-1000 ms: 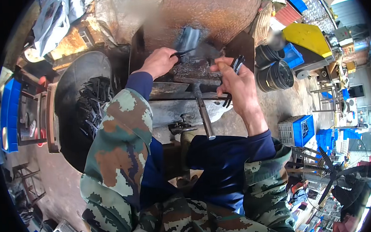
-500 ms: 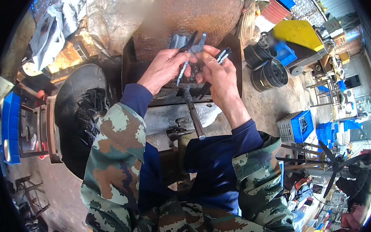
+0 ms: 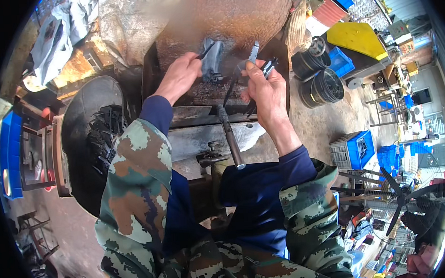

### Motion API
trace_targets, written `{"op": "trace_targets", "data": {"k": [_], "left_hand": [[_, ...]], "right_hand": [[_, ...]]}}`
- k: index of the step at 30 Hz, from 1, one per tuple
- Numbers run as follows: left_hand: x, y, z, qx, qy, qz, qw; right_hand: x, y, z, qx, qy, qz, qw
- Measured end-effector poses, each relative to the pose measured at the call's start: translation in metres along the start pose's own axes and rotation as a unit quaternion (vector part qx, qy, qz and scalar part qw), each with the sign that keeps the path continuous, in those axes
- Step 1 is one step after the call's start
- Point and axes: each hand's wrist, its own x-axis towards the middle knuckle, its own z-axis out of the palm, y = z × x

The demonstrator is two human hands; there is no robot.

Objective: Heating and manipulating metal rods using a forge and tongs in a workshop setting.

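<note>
My left hand (image 3: 179, 76) is closed around a thin dark metal strip, held above the dark work block (image 3: 199, 92). My right hand (image 3: 264, 83) grips a pair of pliers (image 3: 258, 60) with dark handles, jaws pointing up. Between the two hands a grey crumpled metal piece (image 3: 212, 58) is raised; which hand bears it I cannot tell. Below the hands a metal rod (image 3: 230, 136) slants down from the block across a steel plate (image 3: 194, 140).
A large round black tray (image 3: 87, 142) with several dark metal bits lies to my left. Black buckets (image 3: 321, 84) stand at the right, with blue crates (image 3: 360, 148) and a yellow machine cover (image 3: 356, 39) beyond. A rusty drum (image 3: 215, 12) rises behind the block.
Both hands have risen from the block and moved apart again after meeting half a second ago. The grey piece and the pliers came up with them.
</note>
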Motion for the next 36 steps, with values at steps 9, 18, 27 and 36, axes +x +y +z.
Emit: {"op": "trace_targets", "data": {"k": [9, 18, 27, 36], "left_hand": [[0.002, -0.019, 0.002, 0.129, -0.075, 0.100, 0.984], [0.004, -0.030, 0.004, 0.092, -0.097, 0.095, 0.986], [0.002, 0.008, 0.016, 0.210, -0.069, 0.129, 0.967], [-0.013, 0.030, -0.005, 0.238, -0.023, 0.070, 0.969]], "right_hand": [[0.004, 0.002, -0.014, 0.056, -0.012, 0.030, 0.998], [0.005, -0.007, -0.012, 0.095, 0.000, 0.066, 0.993], [0.007, -0.013, -0.026, 0.150, 0.012, 0.090, 0.985], [0.005, -0.003, -0.030, 0.162, -0.032, 0.105, 0.981]]}}
